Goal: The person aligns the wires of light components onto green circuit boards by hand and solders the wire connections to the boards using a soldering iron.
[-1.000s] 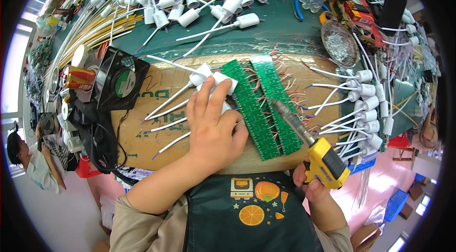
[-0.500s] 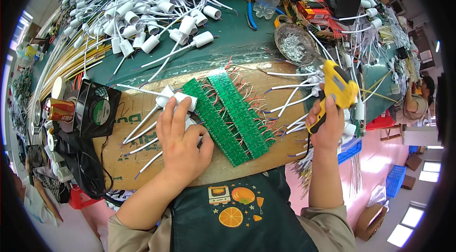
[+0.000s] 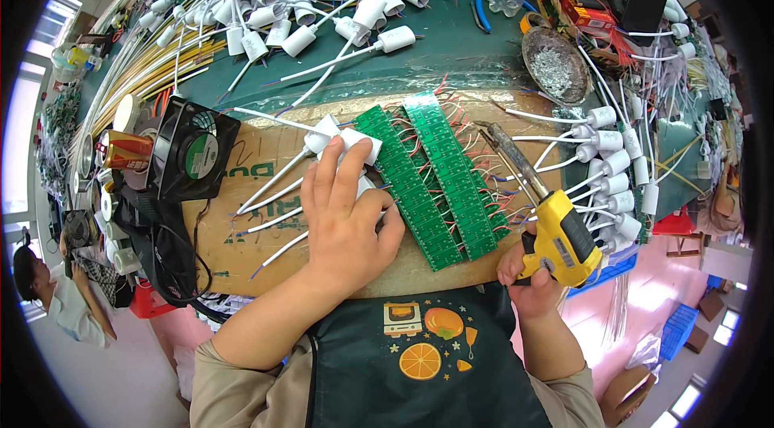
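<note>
Head camera shows us two long, narrow green circuit-board strips lying side by side and aslant, with thin red and white wires sticking out along their edges. We take this pair as our landmark. Under the strips is a flat brown sheet with green print, laid on a dark green table.

Just left of the strips, we have the left hand lowered over a few white plastic cylinders with white cables, fingertips on them and thumb bent; we cannot tell whether it grips them or only presses. The nearest cylinder lies right beside the left strip.

Right of the strips, near their lower end, our right hand is wrapped around the grip of a yellow-and-black pistol-shaped soldering tool. Its dark metal barrel slants up and left, the tip close to the right strip's wires; we cannot tell whether it touches any.

Farther right of the strips we see a row of white cabled cylinders, and beyond their upper right a round metal dish of silvery bits. Well to their left stand a square black fan and a red-and-gold can.
</note>
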Motion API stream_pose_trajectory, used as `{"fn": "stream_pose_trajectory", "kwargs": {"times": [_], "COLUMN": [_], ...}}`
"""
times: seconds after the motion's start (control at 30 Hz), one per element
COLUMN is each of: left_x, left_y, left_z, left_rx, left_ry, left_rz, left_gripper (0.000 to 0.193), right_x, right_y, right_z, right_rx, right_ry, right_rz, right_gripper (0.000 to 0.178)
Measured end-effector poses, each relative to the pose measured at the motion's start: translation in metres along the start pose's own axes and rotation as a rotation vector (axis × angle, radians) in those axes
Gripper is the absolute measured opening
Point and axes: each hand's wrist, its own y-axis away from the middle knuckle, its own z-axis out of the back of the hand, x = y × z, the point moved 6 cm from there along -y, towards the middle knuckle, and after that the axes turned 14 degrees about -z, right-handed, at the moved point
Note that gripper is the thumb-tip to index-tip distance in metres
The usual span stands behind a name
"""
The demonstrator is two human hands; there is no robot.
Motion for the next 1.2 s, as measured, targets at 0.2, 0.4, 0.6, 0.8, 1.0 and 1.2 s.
{"fn": "stream_pose_trajectory", "kwargs": {"times": [0.2, 0.4, 0.6, 0.8, 1.0, 1.2], "left_x": [0.000, 0.002, 0.057, 0.115, 0.102, 0.098], "left_y": [0.001, -0.002, -0.037, -0.091, -0.132, -0.145], "left_z": [0.001, 0.015, 0.036, 0.011, -0.043, -0.068], "left_rx": [0.009, 0.005, -0.088, -0.004, 0.095, 0.209], "left_ry": [-0.001, 0.052, 0.000, -0.073, -0.058, -0.225], "left_rz": [-0.007, -0.022, -0.001, 0.144, -0.162, -0.238], "left_gripper": [0.017, 0.029, 0.026, 0.024, 0.032, 0.048], "right_x": [-0.010, -0.013, -0.014, -0.013, -0.013, -0.011], "right_y": [0.000, -0.001, -0.002, 0.001, -0.004, -0.004], "right_z": [0.005, 0.005, 0.005, 0.009, 0.004, 0.002], "right_rx": [0.007, 0.036, 0.036, 0.056, 0.038, 0.029], "right_ry": [-0.032, -0.044, -0.056, -0.115, -0.060, -0.047], "right_rz": [-0.028, -0.054, -0.057, -0.070, -0.035, -0.017], "right_gripper": [0.081, 0.084, 0.086, 0.086, 0.084, 0.083]}}
